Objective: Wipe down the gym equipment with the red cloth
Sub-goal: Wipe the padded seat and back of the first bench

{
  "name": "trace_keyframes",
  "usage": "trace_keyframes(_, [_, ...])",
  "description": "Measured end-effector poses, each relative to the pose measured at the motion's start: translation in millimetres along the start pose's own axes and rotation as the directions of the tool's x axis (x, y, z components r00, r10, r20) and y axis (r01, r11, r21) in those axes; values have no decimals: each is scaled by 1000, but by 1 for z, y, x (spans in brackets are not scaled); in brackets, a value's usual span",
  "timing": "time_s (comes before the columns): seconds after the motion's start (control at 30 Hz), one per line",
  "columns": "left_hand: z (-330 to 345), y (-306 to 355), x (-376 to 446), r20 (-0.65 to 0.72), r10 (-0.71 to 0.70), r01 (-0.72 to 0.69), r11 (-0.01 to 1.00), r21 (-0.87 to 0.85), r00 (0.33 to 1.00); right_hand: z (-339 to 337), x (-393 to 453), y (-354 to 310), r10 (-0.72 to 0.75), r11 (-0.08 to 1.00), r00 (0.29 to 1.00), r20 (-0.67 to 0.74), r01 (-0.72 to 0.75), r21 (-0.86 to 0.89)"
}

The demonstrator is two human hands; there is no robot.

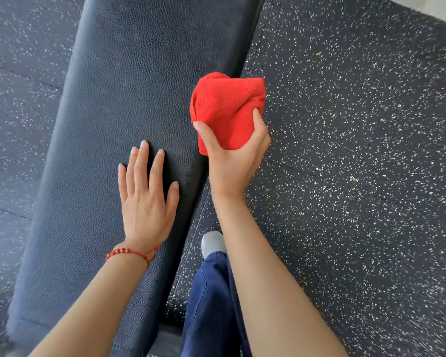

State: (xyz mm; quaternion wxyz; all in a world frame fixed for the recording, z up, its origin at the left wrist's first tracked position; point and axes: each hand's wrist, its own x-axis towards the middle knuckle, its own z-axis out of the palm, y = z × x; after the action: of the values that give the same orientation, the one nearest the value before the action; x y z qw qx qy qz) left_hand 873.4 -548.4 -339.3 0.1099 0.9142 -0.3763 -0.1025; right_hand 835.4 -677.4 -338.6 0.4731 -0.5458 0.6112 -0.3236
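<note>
A long black padded gym bench [129, 81] with a pebbled leather surface runs from the bottom left up to the top middle. My left hand [146, 191] lies flat on the pad, fingers spread, with a red bead bracelet at the wrist. My right hand [232, 161] grips a bunched red cloth [225, 106] over the bench's right edge. Whether the cloth touches the pad is unclear.
Black rubber floor with white speckles [358, 150] surrounds the bench on both sides. My leg in dark blue trousers [211, 300] and a light grey shoe [213, 242] stand close to the bench's right side. A pale strip of wall or floor shows at the top right corner.
</note>
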Motion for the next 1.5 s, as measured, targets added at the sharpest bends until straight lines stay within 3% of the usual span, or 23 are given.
trace_keyframes(0.17, [4,5,1,-39,-28,28,1000,-6,999,-1,4,5,-6,999,999,36,7,-40])
trace_keyframes(0.6, [7,3,0,-92,-26,24,999,-27,995,-2,15,2,85,996,994,-69,-84,13])
trace_keyframes(0.83, [3,-6,-14,-67,11,-14,999,-48,998,-16,-23,20,109,994,993,-47,-108,16])
trace_keyframes(1.5, [4,-59,-163,-37,30,-30,999,-12,999,-61,-163,68,103,995,995,4,-103,-11])
